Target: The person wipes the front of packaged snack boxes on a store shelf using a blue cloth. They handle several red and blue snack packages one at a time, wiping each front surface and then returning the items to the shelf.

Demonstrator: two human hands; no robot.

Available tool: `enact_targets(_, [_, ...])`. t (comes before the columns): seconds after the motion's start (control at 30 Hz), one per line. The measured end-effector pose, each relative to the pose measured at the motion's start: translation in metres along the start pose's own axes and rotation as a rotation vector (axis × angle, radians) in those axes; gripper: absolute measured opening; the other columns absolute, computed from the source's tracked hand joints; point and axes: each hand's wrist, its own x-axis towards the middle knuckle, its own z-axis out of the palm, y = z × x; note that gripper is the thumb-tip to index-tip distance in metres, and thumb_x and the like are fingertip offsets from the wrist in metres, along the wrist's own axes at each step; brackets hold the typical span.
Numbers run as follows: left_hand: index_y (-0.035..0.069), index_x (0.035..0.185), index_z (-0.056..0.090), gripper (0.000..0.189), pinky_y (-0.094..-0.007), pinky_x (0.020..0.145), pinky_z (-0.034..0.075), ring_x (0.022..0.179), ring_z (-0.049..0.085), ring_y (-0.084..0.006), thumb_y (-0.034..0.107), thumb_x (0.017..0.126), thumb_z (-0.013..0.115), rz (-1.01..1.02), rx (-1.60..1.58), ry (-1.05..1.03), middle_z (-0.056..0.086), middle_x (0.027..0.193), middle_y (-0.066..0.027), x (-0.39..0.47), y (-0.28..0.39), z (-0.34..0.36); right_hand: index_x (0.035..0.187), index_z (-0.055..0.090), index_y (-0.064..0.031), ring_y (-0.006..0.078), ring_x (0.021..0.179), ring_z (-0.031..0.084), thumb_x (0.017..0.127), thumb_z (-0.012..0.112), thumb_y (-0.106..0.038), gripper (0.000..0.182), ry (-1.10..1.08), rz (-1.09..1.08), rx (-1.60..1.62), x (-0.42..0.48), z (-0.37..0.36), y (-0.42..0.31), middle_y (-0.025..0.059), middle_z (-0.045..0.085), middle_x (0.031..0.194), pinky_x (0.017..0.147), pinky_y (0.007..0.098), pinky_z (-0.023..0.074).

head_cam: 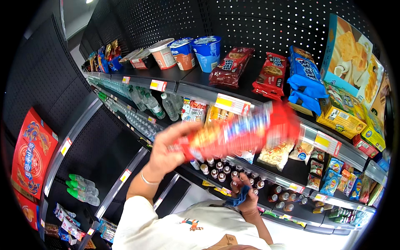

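My left hand (167,150), with a bangle at the wrist, grips one end of a red snack packet (228,134). The packet is motion-blurred and held up in front of the shelf edge, covering part of the goods behind it. Lower down, close to my body, my right hand (247,195) holds a bunched dark blue cloth (238,198). On the upper shelf (193,76) beyond the packet lie a dark red cookie packet (232,67), a red cookie packet (272,75) and a blue cookie packet (304,75).
Instant noodle cups (207,54) stand left of the cookies; yellow boxes (342,115) sit at right. Price tags (232,104) line the projecting shelf edge. Water bottles (153,104) and small dark bottles (222,176) fill lower shelves. Another shelf unit with a red gift box (32,156) rises at left.
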Motion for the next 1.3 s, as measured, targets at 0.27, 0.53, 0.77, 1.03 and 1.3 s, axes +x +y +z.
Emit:
enact_targets(0.27, [-0.012,0.122,0.061,0.047,-0.0406,0.083,0.054,0.093,0.070,-0.0357,0.027,0.096,0.064,0.591,1.103,0.288,0.069,0.104,-0.0264,0.166,0.029,0.008,0.144,0.050,-0.0114,0.0178,0.090,0.053,0.078,0.080,-0.039,0.077,-0.046,0.128,0.008,-0.011,-0.004,0.009,0.0104,0.061,0.135,0.076,0.0315,0.0454])
enact_targets(0.53, [-0.010,0.119,0.063,0.049,-0.0502,0.078,0.055,0.088,0.069,-0.0437,0.034,0.096,0.066,0.323,1.407,0.392,0.068,0.098,-0.0296,0.194,-0.021,0.033,0.143,0.050,-0.0094,0.0178,0.088,0.054,0.081,0.076,-0.036,0.072,0.010,0.036,0.045,-0.018,-0.017,0.009,0.0085,0.063,0.126,0.077,0.0324,0.0468])
enact_targets(0.77, [-0.010,0.117,0.065,0.054,-0.0478,0.080,0.053,0.088,0.066,-0.0427,0.039,0.095,0.068,0.207,1.428,0.346,0.065,0.098,-0.0275,0.189,-0.034,0.038,0.140,0.052,-0.0094,0.0173,0.088,0.054,0.081,0.075,-0.034,0.068,0.027,0.047,0.065,-0.016,-0.018,0.008,0.0074,0.064,0.121,0.077,0.0319,0.0465])
enact_targets(1.03, [-0.009,0.123,0.062,0.054,-0.0464,0.092,0.048,0.105,0.061,-0.0407,0.033,0.092,0.072,0.302,1.172,0.174,0.064,0.111,-0.0250,0.175,-0.034,0.019,0.138,0.054,-0.0093,0.0173,0.088,0.053,0.082,0.075,-0.032,0.064,0.042,0.064,0.077,-0.013,-0.017,0.009,0.0066,0.064,0.119,0.076,0.0311,0.0461])
enact_targets(1.3, [-0.010,0.122,0.061,0.043,-0.0442,0.089,0.050,0.102,0.063,-0.0392,0.020,0.094,0.069,0.348,1.138,0.231,0.064,0.113,-0.0239,0.179,-0.044,0.024,0.139,0.055,-0.0090,0.0175,0.088,0.053,0.082,0.076,-0.031,0.064,0.048,0.100,0.088,-0.009,-0.016,0.012,0.0066,0.063,0.118,0.076,0.0308,0.0459])
